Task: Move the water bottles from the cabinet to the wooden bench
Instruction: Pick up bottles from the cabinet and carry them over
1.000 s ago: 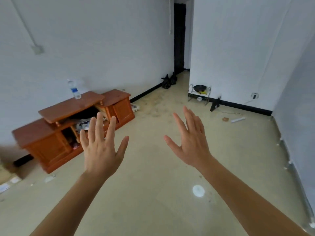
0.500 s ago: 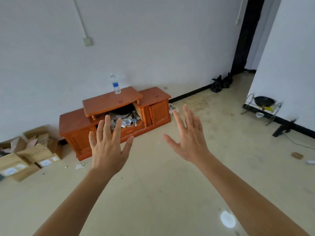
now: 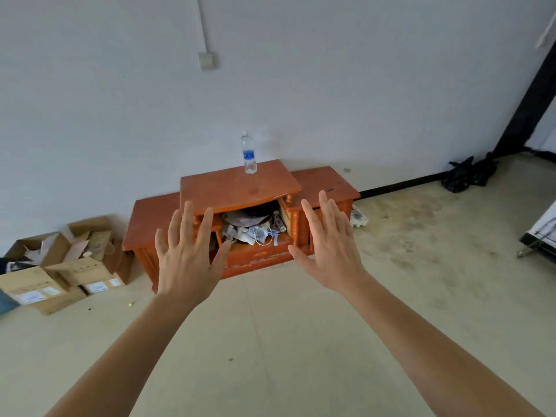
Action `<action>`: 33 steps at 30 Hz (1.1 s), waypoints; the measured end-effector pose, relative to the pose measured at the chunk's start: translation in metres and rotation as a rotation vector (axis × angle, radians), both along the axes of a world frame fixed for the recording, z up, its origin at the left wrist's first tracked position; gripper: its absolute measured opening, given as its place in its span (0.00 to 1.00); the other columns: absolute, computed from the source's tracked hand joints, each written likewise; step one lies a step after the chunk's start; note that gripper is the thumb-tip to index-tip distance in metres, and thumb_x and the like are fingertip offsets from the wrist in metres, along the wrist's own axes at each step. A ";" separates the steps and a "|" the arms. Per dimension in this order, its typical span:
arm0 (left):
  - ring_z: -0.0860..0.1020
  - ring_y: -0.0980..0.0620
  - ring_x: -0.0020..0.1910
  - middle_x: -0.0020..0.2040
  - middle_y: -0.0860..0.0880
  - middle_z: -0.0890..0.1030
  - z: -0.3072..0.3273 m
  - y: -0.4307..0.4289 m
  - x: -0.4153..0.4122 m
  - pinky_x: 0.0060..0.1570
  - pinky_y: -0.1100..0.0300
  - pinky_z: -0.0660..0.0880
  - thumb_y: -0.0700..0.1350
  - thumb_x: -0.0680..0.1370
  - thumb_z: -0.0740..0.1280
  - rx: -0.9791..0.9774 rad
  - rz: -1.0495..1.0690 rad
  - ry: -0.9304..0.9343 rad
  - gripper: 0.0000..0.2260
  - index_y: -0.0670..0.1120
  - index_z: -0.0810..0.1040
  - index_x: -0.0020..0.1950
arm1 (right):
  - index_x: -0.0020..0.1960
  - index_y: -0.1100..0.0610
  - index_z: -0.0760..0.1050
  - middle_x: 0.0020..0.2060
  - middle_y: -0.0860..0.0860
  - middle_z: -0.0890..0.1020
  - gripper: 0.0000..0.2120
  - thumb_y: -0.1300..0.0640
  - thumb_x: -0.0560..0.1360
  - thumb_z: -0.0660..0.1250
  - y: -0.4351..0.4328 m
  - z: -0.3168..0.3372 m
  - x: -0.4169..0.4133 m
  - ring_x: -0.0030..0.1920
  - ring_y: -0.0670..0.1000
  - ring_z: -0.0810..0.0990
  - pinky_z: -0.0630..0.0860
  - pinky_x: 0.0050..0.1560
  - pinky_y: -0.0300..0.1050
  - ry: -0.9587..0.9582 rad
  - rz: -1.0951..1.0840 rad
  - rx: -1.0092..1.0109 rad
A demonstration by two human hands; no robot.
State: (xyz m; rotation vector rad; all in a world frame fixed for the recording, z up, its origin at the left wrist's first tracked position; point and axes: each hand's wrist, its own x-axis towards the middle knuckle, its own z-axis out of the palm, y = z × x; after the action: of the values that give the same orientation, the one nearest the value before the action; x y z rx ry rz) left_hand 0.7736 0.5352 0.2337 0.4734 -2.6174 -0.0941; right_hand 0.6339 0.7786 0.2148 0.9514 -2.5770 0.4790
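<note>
A clear water bottle (image 3: 249, 153) with a blue label stands upright on the raised middle top of a low orange-brown wooden cabinet (image 3: 237, 186) against the white wall. Papers and cables fill the cabinet's open middle shelf. My left hand (image 3: 185, 256) and my right hand (image 3: 330, 248) are stretched out in front of me with fingers spread, palms away, holding nothing. Both hands are well short of the cabinet and apart from the bottle. No wooden bench is in view.
Several open cardboard boxes (image 3: 60, 266) sit on the floor left of the cabinet. Black bags (image 3: 467, 173) lie by a dark doorway at the right. A white object with a dark edge (image 3: 541, 236) shows at the far right. Beige floor lies between me and the cabinet.
The view has swung left and nearer, so the cabinet and bottle now sit in the middle. Both hands stay raised and spread, holding nothing.
</note>
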 end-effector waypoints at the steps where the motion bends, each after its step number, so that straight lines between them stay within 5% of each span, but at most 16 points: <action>1: 0.52 0.39 0.80 0.82 0.42 0.52 0.005 -0.016 -0.031 0.74 0.31 0.55 0.66 0.81 0.48 -0.007 -0.003 -0.033 0.32 0.51 0.56 0.81 | 0.83 0.50 0.42 0.82 0.58 0.40 0.42 0.34 0.80 0.58 -0.016 0.005 -0.028 0.82 0.62 0.45 0.48 0.78 0.62 0.004 -0.003 0.015; 21: 0.44 0.43 0.82 0.83 0.46 0.41 -0.036 -0.191 -0.551 0.78 0.38 0.47 0.65 0.81 0.51 0.062 0.024 -0.191 0.34 0.53 0.46 0.83 | 0.82 0.48 0.35 0.81 0.57 0.35 0.44 0.33 0.79 0.58 -0.201 -0.040 -0.558 0.81 0.61 0.41 0.45 0.79 0.62 -0.134 -0.004 0.042; 33: 0.43 0.45 0.82 0.82 0.48 0.38 -0.074 -0.325 -0.732 0.78 0.39 0.50 0.68 0.80 0.55 0.235 0.198 -0.286 0.38 0.54 0.41 0.82 | 0.82 0.46 0.33 0.80 0.57 0.33 0.45 0.34 0.79 0.59 -0.381 -0.047 -0.770 0.81 0.62 0.42 0.49 0.80 0.63 -0.202 0.182 0.144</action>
State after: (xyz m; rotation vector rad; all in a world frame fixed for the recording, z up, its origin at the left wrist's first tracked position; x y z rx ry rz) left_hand 0.0417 0.2099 0.1595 0.8831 -2.8320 -0.2899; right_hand -0.1362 0.3973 0.1675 1.2534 -2.7483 0.4643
